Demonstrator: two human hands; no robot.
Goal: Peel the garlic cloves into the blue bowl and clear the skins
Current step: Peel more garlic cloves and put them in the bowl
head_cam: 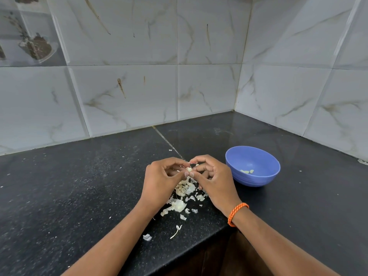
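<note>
Both my hands meet over the black counter and pinch one small pale garlic clove (189,169) between their fingertips. My left hand (162,176) holds it from the left, my right hand (212,177) from the right, its wrist wearing an orange band. Beneath them lies a heap of papery garlic skins (182,198). The blue bowl (256,177) stands just right of my right hand, with a few peeled cloves (247,171) at its bottom.
The dark speckled counter (69,196) runs into a corner of grey marbled wall tiles (199,86). Loose skin scraps (147,237) and a thin stem piece (176,231) lie near the counter's front edge (179,259).
</note>
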